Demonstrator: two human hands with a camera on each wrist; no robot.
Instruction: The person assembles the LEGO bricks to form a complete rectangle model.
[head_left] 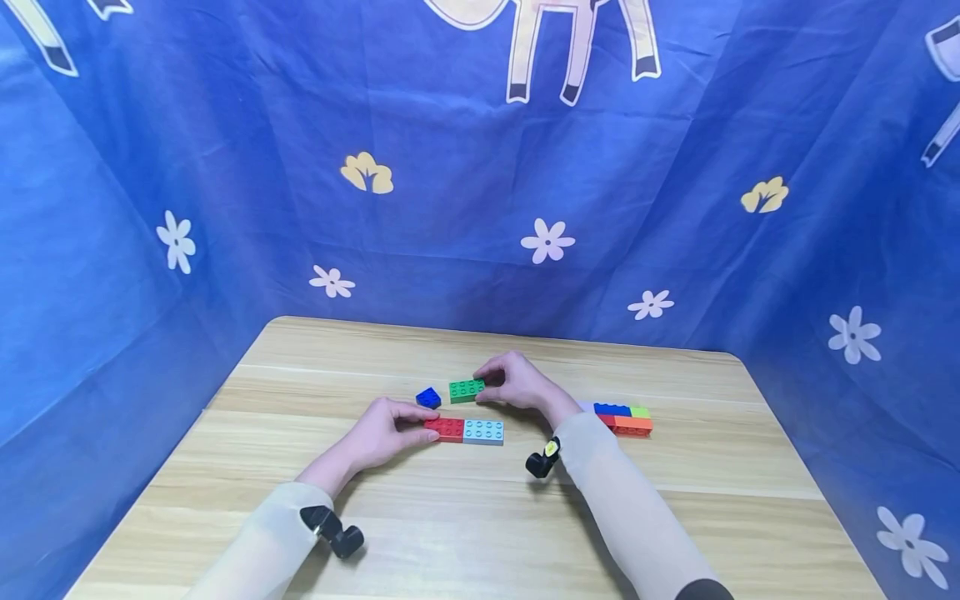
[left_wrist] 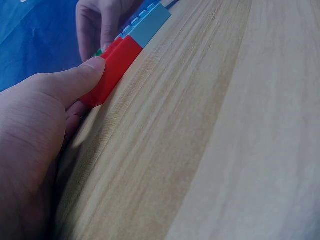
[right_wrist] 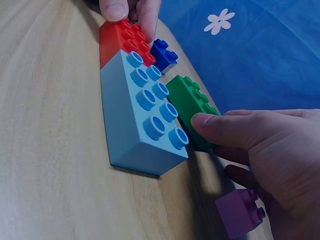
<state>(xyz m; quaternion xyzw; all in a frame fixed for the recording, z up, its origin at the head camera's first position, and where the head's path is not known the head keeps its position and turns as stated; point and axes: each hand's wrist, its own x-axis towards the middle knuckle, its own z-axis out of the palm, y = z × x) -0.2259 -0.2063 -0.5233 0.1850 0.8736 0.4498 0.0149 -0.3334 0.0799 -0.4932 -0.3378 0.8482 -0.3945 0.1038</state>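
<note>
My left hand [head_left: 381,435] pinches the left end of a red toy brick [head_left: 450,431] between thumb and fingers. End to end against the red one lies a light blue brick [head_left: 483,432], studs up. Just behind this pair, my right hand [head_left: 519,385] holds the right end of a green brick [head_left: 462,392] with thumb and fingers. In the right wrist view the green brick [right_wrist: 186,107] appears to rest on the table, apart from the light blue brick [right_wrist: 140,112]. A small dark blue brick [head_left: 428,398] lies left of the green one, behind the left hand's fingers.
To the right, partly behind the right forearm, sits a group of bricks with a blue one [head_left: 612,410], an orange one [head_left: 633,427] and a lime one [head_left: 640,412]. A purple brick [right_wrist: 235,214] lies beneath the right hand in its wrist view. Blue patterned cloth [head_left: 465,250] surrounds the wooden table [head_left: 420,533].
</note>
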